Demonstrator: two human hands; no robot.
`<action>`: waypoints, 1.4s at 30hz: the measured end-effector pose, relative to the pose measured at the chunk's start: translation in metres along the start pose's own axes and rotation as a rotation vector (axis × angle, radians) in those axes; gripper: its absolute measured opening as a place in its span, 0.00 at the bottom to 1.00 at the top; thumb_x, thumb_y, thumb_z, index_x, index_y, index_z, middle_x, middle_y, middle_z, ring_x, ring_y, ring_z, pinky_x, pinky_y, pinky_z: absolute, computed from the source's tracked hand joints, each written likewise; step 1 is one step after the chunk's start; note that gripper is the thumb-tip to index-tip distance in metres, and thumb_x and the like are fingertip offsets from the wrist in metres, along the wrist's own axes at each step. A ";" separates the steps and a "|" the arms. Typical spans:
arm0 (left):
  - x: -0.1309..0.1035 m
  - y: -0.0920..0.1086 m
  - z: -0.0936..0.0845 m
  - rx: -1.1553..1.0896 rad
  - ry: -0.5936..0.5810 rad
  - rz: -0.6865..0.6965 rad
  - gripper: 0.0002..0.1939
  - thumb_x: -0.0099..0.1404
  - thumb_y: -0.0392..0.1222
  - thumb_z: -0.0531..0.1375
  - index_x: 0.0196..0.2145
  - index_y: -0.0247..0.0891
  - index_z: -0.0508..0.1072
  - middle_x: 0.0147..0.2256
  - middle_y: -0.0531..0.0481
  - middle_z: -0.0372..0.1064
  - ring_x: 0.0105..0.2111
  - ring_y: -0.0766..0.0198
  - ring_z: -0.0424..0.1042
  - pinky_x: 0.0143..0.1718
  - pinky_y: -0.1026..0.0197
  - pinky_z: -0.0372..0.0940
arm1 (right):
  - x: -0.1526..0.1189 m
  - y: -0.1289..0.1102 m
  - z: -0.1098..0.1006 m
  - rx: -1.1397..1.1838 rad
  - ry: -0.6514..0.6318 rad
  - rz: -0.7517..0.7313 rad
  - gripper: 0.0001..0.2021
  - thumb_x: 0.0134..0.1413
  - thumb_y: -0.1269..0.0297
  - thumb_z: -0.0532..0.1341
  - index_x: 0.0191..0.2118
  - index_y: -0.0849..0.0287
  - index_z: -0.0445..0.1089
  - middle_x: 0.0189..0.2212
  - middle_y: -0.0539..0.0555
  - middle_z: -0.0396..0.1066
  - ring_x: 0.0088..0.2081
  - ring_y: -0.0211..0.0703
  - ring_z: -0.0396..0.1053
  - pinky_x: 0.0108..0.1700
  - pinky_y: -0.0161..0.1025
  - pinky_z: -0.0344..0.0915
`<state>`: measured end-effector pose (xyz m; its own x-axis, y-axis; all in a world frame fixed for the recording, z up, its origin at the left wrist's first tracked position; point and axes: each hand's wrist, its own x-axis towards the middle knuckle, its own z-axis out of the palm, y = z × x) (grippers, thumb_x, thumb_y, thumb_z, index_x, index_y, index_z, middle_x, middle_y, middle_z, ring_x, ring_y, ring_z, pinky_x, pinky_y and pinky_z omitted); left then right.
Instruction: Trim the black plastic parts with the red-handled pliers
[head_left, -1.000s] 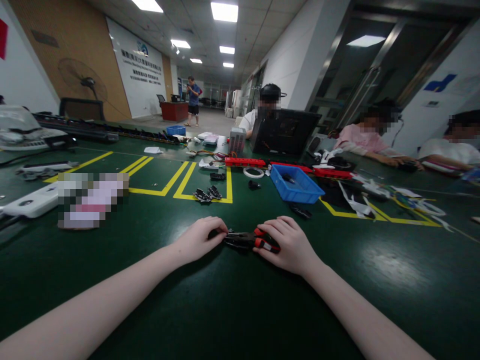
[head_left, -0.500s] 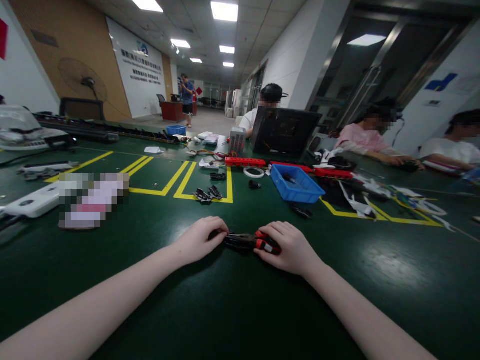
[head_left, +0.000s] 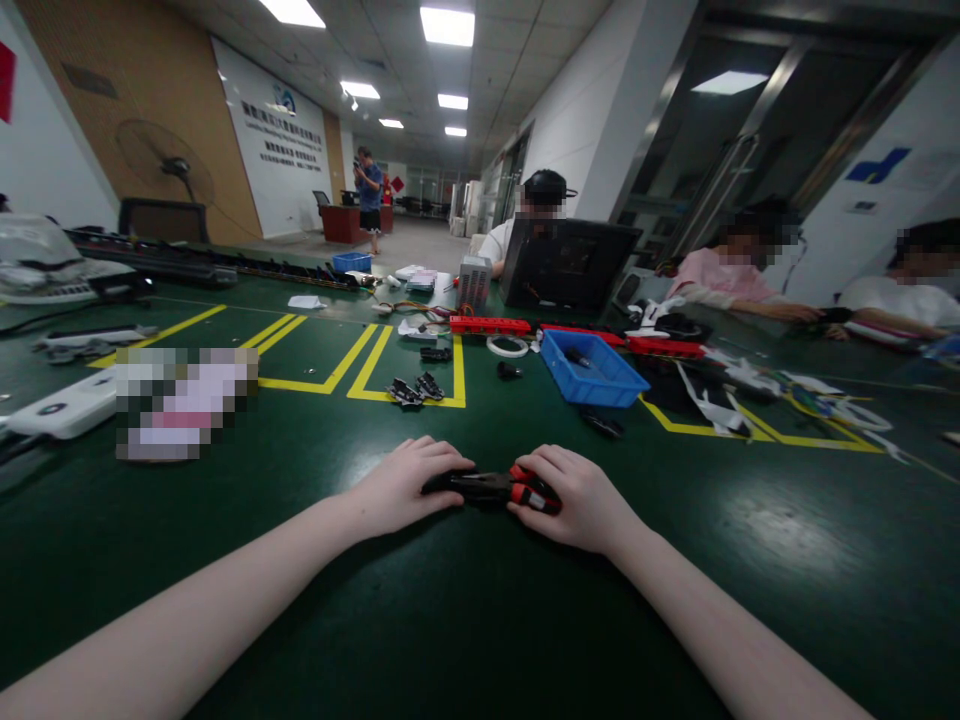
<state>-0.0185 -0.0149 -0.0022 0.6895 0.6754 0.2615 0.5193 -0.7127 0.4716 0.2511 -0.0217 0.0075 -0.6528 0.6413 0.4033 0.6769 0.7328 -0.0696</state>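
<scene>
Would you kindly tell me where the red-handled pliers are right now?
In the head view, the red-handled pliers are below centre, held by the right hand and pointing toward the left hand.

Pliers (head_left: 519, 490): grips partly hidden under the right hand (head_left: 577, 495); dark jaws merge with the black part, contact indistinct. Black part (head_left: 444, 482): largely covered by the left hand (head_left: 401, 485); full shape untold. Flat object (head_left: 191, 405), toward the left edge of the desk (head_left: 480, 620): pixelated. White device (head_left: 67, 408), same side: cut off by picture's edge, far end pixelated. Dark item (head_left: 576, 357) in blue tray (head_left: 596, 391): too small to identify. Seated person (head_left: 495, 243), desk's far edge: partly behind black case (head_left: 574, 265).
</scene>
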 end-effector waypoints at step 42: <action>-0.004 0.013 -0.008 0.119 0.172 -0.039 0.33 0.60 0.50 0.65 0.60 0.42 0.59 0.57 0.43 0.60 0.54 0.50 0.63 0.53 0.47 0.61 | -0.001 0.005 -0.001 -0.081 0.090 -0.049 0.21 0.51 0.53 0.64 0.47 0.62 0.69 0.42 0.60 0.72 0.41 0.50 0.70 0.42 0.46 0.65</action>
<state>-0.0188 -0.0256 0.0100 0.5767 0.7184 0.3891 0.6069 -0.6955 0.3846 0.2553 -0.0195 0.0070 -0.6552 0.5793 0.4848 0.6724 0.7398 0.0248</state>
